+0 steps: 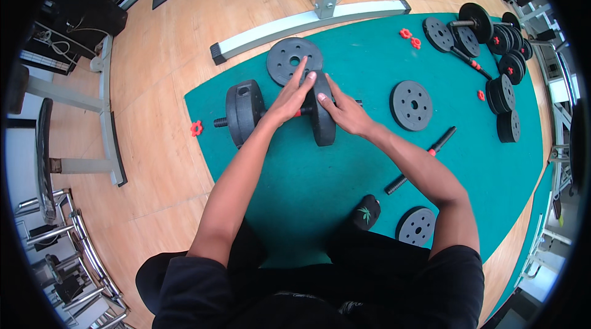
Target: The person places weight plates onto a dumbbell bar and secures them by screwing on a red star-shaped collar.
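Note:
My left hand (pixel 288 100) and my right hand (pixel 346 112) hold a black weight plate (pixel 322 124) between them, one from each side. The plate stands on edge at the right end of a dumbbell, whose bar shows a red band beside my left hand. Thick black plates (pixel 241 113) sit on the dumbbell's left end, with the threaded bar tip (pixel 220 123) sticking out. The bar's right tip (pixel 359 102) shows just past my right hand. Behind my left fingers, a larger grey plate (pixel 280 61) lies flat on the mat.
On the green mat (pixel 283 187) lie a grey plate (pixel 411 105), a loose bar (pixel 443 139), another plate (pixel 416 227) near my foot (pixel 367 212), and several plates at the far right. A red star nut (pixel 196 128) is left of the mat; a metal rack foot (pixel 308 21) stands beyond.

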`<state>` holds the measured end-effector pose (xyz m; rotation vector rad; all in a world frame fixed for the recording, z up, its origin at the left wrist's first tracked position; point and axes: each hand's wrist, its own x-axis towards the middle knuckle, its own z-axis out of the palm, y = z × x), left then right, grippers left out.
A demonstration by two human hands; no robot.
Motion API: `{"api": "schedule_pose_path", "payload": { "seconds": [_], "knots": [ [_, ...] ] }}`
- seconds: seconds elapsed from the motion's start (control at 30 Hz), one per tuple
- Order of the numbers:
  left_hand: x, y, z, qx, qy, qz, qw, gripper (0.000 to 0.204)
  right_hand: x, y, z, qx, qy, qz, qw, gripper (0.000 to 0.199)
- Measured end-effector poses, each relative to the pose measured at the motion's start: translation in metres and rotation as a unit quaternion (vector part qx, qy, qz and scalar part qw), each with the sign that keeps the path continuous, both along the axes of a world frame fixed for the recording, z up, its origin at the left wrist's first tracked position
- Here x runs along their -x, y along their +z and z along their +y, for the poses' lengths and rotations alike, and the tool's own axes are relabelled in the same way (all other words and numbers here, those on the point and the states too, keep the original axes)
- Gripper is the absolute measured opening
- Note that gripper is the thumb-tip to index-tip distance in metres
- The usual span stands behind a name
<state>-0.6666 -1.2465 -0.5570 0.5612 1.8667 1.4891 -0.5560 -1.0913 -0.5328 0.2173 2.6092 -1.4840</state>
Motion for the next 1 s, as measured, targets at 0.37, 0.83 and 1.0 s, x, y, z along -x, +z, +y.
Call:
{"api": "schedule_pose_path", "payload": {
  "seconds": [0.37,0.83,1.0],
  "knots": [
    [-0.003,0.001,0.018,0.074,-0.066,-0.002,0.995,0.071,-0.034,-0.077,0.116,-0.303,-0.098,0.071,0.945,0.066],
    [0.000,0.005,0.009,0.075,-0.066,0.007,0.995,0.079,-0.083,-0.077,0.175,-0.401,-0.142,-0.258,0.867,0.107],
    [-0.002,-0.006,0.014,0.050,-0.055,0.031,0.997,0.077,-0.072,-0.068,0.171,-0.300,-0.213,-0.105,0.924,0.083]
  ]
}}
